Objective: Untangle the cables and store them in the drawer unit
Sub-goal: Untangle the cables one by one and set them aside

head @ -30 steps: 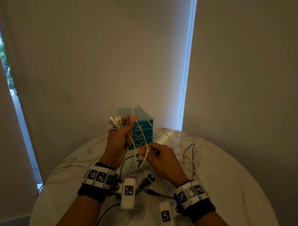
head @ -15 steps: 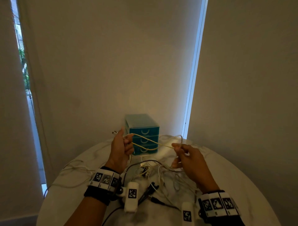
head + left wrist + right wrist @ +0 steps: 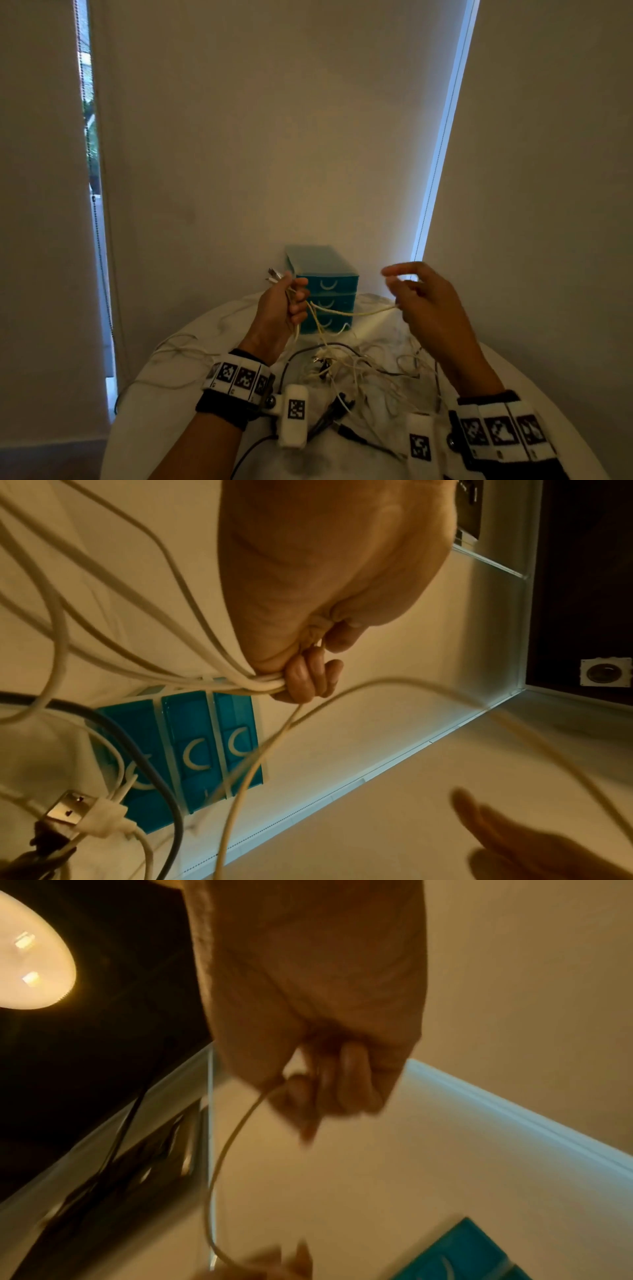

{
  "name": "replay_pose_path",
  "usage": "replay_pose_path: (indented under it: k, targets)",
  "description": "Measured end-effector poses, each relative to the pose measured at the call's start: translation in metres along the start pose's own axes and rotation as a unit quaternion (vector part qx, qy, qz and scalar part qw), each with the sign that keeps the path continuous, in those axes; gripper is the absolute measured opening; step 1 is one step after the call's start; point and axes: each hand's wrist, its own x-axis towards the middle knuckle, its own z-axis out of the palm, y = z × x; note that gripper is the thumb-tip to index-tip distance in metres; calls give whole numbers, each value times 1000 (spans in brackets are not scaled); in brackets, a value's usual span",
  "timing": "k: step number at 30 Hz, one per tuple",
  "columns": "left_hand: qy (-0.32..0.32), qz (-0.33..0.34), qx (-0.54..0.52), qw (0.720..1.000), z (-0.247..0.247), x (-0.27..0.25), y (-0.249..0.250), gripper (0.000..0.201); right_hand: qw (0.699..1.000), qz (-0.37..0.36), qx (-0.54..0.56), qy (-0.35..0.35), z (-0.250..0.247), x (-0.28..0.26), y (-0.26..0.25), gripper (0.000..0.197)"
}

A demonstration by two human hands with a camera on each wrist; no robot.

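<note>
While gripping the bundle of cream-white cables [image 3: 260,685] tight in the curled left hand [image 3: 277,311], draw the single thin cream cable [image 3: 356,312], pinched in the curled fingers of the right hand [image 3: 431,308], slowly sideways to slip it free of the loose cable tangle [image 3: 346,366] on the round white marble bench [image 3: 219,329]; keep clear of the teal three-drawer plastic box [image 3: 329,274] just behind, using the open air rightward, short of the bench rim

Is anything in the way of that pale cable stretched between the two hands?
Nothing visible blocks the thin cream cable between the left hand and the right hand; both hold it in the air. Lower down it seems to run into the tangle of white and black cables, which may snag it.
</note>
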Motion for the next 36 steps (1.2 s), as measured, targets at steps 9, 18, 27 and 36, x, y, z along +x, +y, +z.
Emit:
replay_pose_path:
  k: [9,18,27,36]
  targets:
    - [-121,10,1,993,7,-18,11,38,924,-33,-319,-207,77,13,25,30]
    - [-46,109,2,993,13,-20,13,44,966,-55,-242,-67,17,57,10,28]
    - [-1,198,-63,978,-3,-24,37,28,812,152,441,350,-76,62,49,33]
    - [-2,427,83,900,12,-61,72,22,963,215,146,65,124,75,17,61]
